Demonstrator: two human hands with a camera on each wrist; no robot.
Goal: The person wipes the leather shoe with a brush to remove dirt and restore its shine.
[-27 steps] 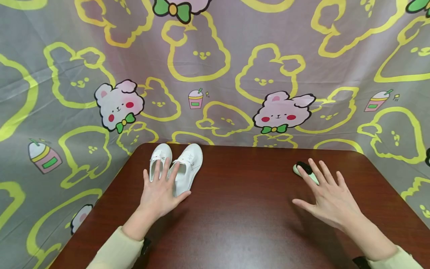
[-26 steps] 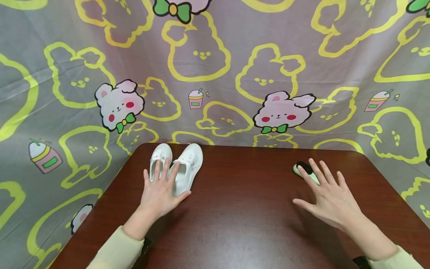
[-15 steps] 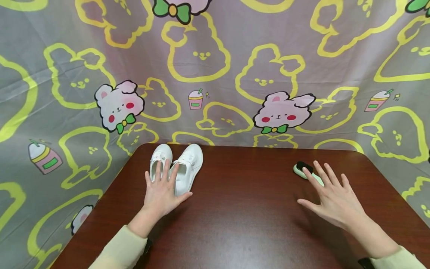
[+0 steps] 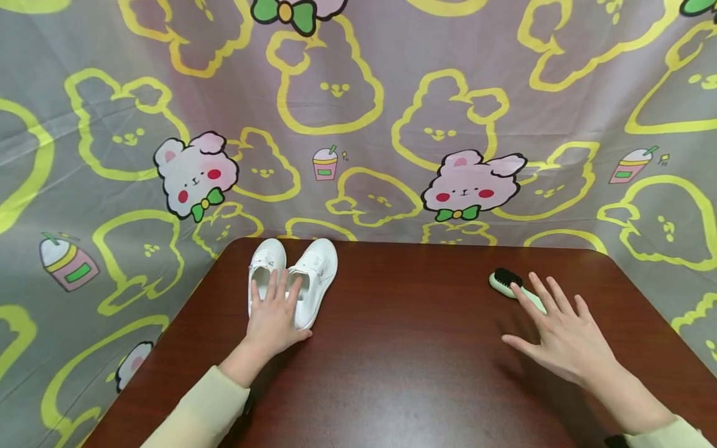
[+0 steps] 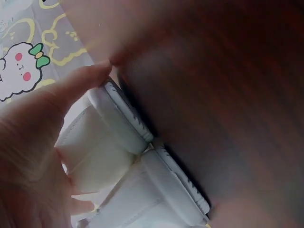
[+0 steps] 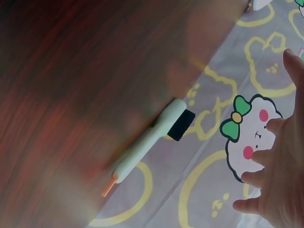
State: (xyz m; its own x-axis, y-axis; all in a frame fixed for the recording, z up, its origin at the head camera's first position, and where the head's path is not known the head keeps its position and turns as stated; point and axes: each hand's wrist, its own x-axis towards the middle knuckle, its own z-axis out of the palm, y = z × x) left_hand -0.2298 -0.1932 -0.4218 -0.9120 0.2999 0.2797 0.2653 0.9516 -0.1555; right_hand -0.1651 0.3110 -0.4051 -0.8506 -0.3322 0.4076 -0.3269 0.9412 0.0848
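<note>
A pair of white lace-up shoes point(image 4: 321, 261) stands side by side at the table's back left, toes toward the wall cloth. Over their heel ends my left hand point(image 4: 271, 323) is spread, fingers extended above the openings and thumb out at the right shoe's side. In the left wrist view the thumb tip lies by one shoe's heel point(image 5: 107, 128); contact is hard to tell. A pale green brush point(image 4: 500, 288) with black bristles facing up lies at the back right; an orange piece shows at its handle end in the right wrist view. My right hand point(image 4: 571, 345) hovers near its handle, fingers spread, holding nothing.
The dark red-brown wooden table point(image 4: 392, 348) has rounded back corners. A grey cloth point(image 4: 358, 62) printed with yellow outlines and white cartoon animals hangs behind it and along both sides.
My left hand has drawn slightly closer over the shoes' heels, its fingers a little less spread. My right hand has shifted right and toward me, uncovering more of the brush. Shoes and brush have stayed put.
</note>
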